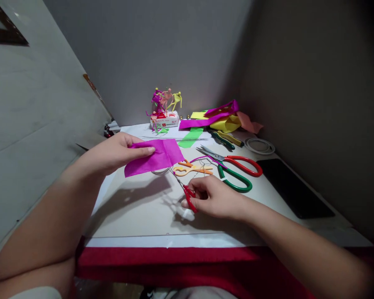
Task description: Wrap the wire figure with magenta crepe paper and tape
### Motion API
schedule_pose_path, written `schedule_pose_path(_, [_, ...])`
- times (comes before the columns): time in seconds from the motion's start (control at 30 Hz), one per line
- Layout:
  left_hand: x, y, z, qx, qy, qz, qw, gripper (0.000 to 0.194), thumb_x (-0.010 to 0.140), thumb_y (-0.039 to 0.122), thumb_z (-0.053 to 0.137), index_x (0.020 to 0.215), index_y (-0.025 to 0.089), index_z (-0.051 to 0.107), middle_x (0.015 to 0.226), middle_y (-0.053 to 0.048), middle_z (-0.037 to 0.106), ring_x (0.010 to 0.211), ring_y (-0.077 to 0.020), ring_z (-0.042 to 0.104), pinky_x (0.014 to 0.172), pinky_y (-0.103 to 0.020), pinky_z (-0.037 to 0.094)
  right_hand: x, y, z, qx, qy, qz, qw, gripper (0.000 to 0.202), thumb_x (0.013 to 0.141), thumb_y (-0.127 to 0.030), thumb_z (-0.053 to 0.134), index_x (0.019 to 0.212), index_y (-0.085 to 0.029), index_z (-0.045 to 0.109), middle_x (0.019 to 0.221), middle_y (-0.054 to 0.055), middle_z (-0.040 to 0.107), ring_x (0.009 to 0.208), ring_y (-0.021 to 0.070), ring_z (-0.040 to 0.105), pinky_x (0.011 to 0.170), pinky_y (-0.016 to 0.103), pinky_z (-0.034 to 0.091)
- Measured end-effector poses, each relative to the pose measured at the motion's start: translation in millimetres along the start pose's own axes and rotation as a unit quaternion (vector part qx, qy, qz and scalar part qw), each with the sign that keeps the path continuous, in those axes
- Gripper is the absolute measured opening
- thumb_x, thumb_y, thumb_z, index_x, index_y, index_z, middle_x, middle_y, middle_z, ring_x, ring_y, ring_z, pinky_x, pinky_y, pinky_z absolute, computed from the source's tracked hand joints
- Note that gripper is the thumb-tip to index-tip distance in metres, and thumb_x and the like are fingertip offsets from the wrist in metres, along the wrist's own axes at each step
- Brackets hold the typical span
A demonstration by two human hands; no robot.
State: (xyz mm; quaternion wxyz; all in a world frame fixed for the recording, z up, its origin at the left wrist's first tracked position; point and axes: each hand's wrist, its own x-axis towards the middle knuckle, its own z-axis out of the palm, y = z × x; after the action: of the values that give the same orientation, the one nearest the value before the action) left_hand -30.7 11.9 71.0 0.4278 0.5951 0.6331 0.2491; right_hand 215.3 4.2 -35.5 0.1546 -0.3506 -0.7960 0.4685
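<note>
My left hand (pixel 126 151) pinches a magenta sheet of crepe-like paper (pixel 168 153) between thumb and fingers, above the board. In my right hand (pixel 215 195) is a pair of small scissors with red handles (pixel 189 197); their thin blades point up and left toward the paper's lower edge. Whether the blades touch the paper, I cannot tell. Just beyond my right hand lie orange-and-yellow scissors (pixel 190 168) and a thin magenta-wrapped wire (pixel 205 158). Large scissors with one red and one green handle (pixel 243 166) rest to the right. Part of a wire coil (pixel 162 171) shows under the paper.
At the back, several small coloured wire figures (pixel 166 99) stand on and around a white box (pixel 165 120). Coloured paper strips (pixel 221 118), pliers (pixel 226 139) and a white coil (pixel 259 146) lie at the back right. A black slab (pixel 294 187) lies near the right wall.
</note>
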Motion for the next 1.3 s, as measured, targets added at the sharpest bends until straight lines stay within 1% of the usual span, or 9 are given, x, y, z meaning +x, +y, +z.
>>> schedule_pose_path(0.07, [0, 1, 3.0, 0.004, 0.011, 0.012, 1.000, 0.020, 0.068, 0.036, 0.076, 0.079, 0.019, 0.076, 0.064, -0.001, 0.072, 0.052, -0.0117, 0.060, 0.044, -0.016, 0.045, 0, 1, -2, 0.034, -0.033, 0.019, 0.999, 0.028, 0.077, -0.043, 0.059, 0.070, -0.017, 0.053, 0.059, -0.005, 0.045, 0.052, 0.0079, 0.036, 0.047, 0.021, 0.028])
schedule_pose_path(0.13, [1, 1, 6.3, -0.009, 0.023, 0.021, 0.999, 0.024, 0.066, 0.036, 0.077, 0.085, 0.020, 0.077, 0.068, -0.002, 0.073, 0.054, -0.0128, 0.062, 0.046, -0.017, 0.047, 0, 1, -2, 0.048, -0.047, 0.028, 0.997, 0.029, 0.077, -0.044, 0.060, 0.070, -0.016, 0.053, 0.059, -0.005, 0.047, 0.052, 0.0078, 0.036, 0.048, 0.021, 0.029])
schedule_pose_path(0.27, [6, -2, 10.7, -0.043, 0.056, 0.040, 0.997, 0.026, 0.065, 0.034, 0.078, 0.088, 0.021, 0.077, 0.071, 0.000, 0.073, 0.056, -0.0113, 0.061, 0.050, -0.017, 0.048, 0, 1, 2, 0.047, -0.032, 0.020, 0.998, 0.031, 0.077, -0.045, 0.061, 0.068, -0.017, 0.053, 0.060, -0.004, 0.048, 0.054, 0.0083, 0.038, 0.049, 0.021, 0.029])
schedule_pose_path(0.43, [7, 0, 15.1, -0.045, 0.091, 0.041, 0.994, 0.020, 0.064, 0.030, 0.078, 0.080, 0.018, 0.077, 0.063, 0.001, 0.070, 0.050, -0.0106, 0.059, 0.045, -0.016, 0.045, 1, -4, 10, 0.083, -0.002, 0.016, 0.996, 0.031, 0.080, -0.045, 0.059, 0.070, -0.017, 0.052, 0.062, -0.004, 0.047, 0.056, 0.0087, 0.038, 0.051, 0.021, 0.030])
schedule_pose_path(0.57, [5, 0, 19.7, -0.028, 0.091, 0.031, 0.995, 0.018, 0.063, 0.029, 0.077, 0.078, 0.017, 0.077, 0.060, 0.001, 0.068, 0.049, -0.0110, 0.058, 0.044, -0.017, 0.045, 1, -8, 9, 0.140, -0.030, 0.022, 0.989, 0.029, 0.081, -0.044, 0.057, 0.070, -0.018, 0.049, 0.061, -0.005, 0.042, 0.056, 0.0086, 0.036, 0.051, 0.021, 0.030])
schedule_pose_path(0.73, [2, -2, 22.6, 0.006, 0.097, 0.045, 0.994, 0.017, 0.063, 0.030, 0.075, 0.075, 0.018, 0.077, 0.058, 0.001, 0.067, 0.048, -0.0106, 0.056, 0.042, -0.017, 0.042, 1, -11, 6, 0.184, -0.054, 0.021, 0.981, 0.032, 0.082, -0.044, 0.057, 0.067, -0.018, 0.046, 0.059, -0.006, 0.039, 0.055, 0.0082, 0.035, 0.051, 0.021, 0.030])
schedule_pose_path(0.93, [0, -2, 24.7, 0.028, 0.105, 0.053, 0.993, 0.019, 0.063, 0.031, 0.075, 0.075, 0.018, 0.077, 0.059, 0.001, 0.067, 0.049, -0.0109, 0.055, 0.043, -0.017, 0.042, 1, -12, 6, 0.220, -0.060, 0.032, 0.973, 0.037, 0.079, -0.049, 0.059, 0.067, -0.017, 0.046, 0.055, -0.006, 0.040, 0.051, 0.0073, 0.037, 0.049, 0.021, 0.029])
schedule_pose_path(1.07, [-1, -3, 25.5, 0.037, 0.122, 0.061, 0.990, 0.019, 0.062, 0.031, 0.074, 0.076, 0.018, 0.077, 0.058, 0.001, 0.066, 0.050, -0.0106, 0.053, 0.044, -0.017, 0.041, 1, -14, 6, 0.250, -0.078, 0.036, 0.965, 0.036, 0.080, -0.048, 0.059, 0.066, -0.017, 0.047, 0.054, -0.005, 0.044, 0.049, 0.0067, 0.037, 0.047, 0.020, 0.029])
schedule_pose_path(1.3, [2, -6, 26.3, 0.048, 0.117, 0.076, 0.989, 0.017, 0.065, 0.030, 0.070, 0.073, 0.017, 0.076, 0.052, 0.002, 0.060, 0.046, -0.0092, 0.050, 0.042, -0.017, 0.038, 2, -13, 7, 0.274, -0.108, 0.031, 0.955, 0.037, 0.080, -0.046, 0.059, 0.063, -0.017, 0.044, 0.051, -0.006, 0.042, 0.046, 0.0057, 0.034, 0.044, 0.019, 0.027])
